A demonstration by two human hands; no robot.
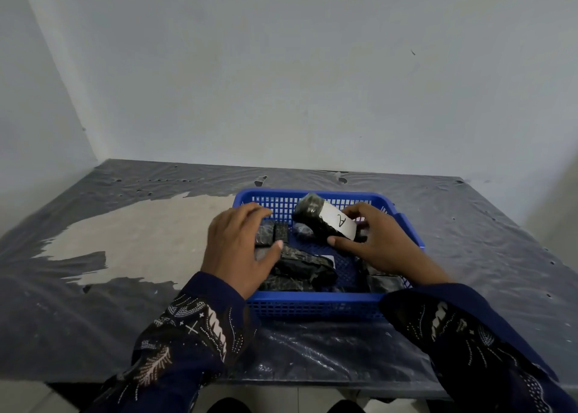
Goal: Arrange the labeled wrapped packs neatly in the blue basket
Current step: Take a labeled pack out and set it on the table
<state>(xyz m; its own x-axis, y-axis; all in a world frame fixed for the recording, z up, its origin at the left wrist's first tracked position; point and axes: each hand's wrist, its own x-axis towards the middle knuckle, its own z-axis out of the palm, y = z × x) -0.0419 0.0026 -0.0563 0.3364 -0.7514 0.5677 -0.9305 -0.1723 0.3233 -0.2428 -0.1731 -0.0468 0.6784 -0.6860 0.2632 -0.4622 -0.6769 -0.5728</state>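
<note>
A labelled pack (pixel 325 222) marked A is gripped by the right hand (pixel 380 243) above the blue basket's (pixel 312 306) far right corner, its long axis slanting leftward. The left hand (pixel 240 247), fingers spread, seemingly rests on packs (pixel 297 272) at the left edge.

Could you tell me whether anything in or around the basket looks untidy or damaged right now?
Yes. In the blue basket the dark packs lie jumbled, and the pack labeled A, held by the right hand, is tilted. The plastic table cover is torn, baring the surface on the left.
</note>
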